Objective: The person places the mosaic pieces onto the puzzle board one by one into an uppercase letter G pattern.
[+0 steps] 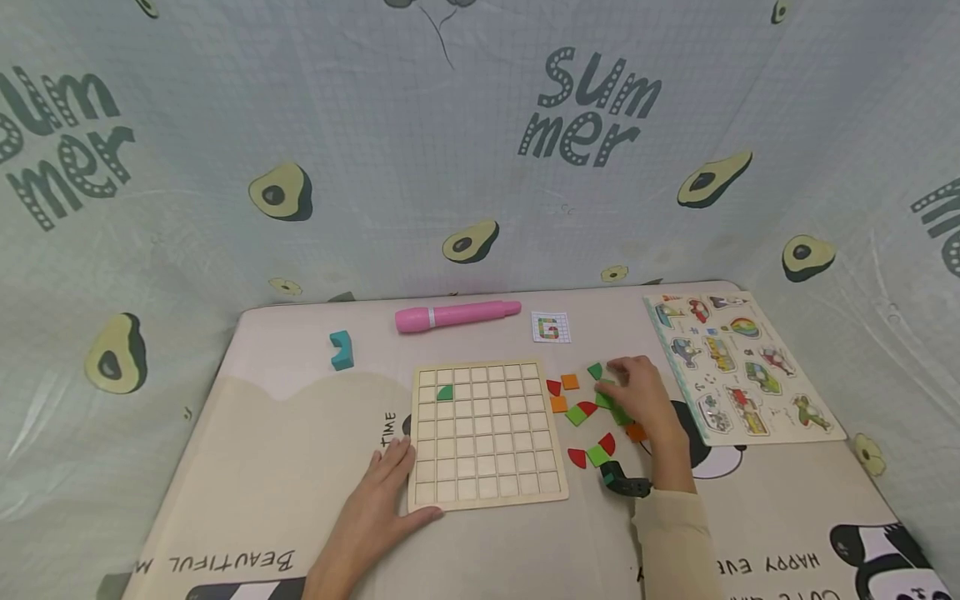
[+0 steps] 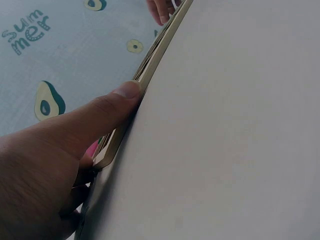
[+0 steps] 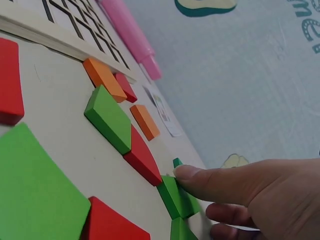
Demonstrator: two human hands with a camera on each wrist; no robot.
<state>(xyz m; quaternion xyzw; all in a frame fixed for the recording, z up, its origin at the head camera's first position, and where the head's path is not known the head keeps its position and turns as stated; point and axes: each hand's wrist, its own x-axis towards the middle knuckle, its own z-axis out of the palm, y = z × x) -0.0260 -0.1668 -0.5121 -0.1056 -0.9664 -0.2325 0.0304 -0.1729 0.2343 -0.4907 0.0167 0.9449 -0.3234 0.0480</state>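
Observation:
A square wooden grid board (image 1: 487, 505) lies mid-table, with one dark green quarter-round block (image 1: 446, 392) in a cell near its upper left. My left hand (image 1: 378, 500) rests at the board's near left corner, fingers extended along the left side; its thumb (image 2: 127, 92) touches the near edge. My right hand (image 1: 641, 396) is among the loose blocks right of the board. Its thumb (image 3: 187, 172) is beside a green block (image 3: 172, 197), and no block shows between thumb and fingers. A separate dark green block (image 1: 595, 371) lies just beyond that hand.
Red, orange and light green blocks (image 1: 576, 415) are scattered right of the board. Behind it lie a pink marker-shaped tube (image 1: 457, 316) and a small pattern card (image 1: 551, 327). A teal block (image 1: 342, 351) is at left, a picture board (image 1: 742, 367) at right, a black curved object (image 1: 624, 482) near the right wrist.

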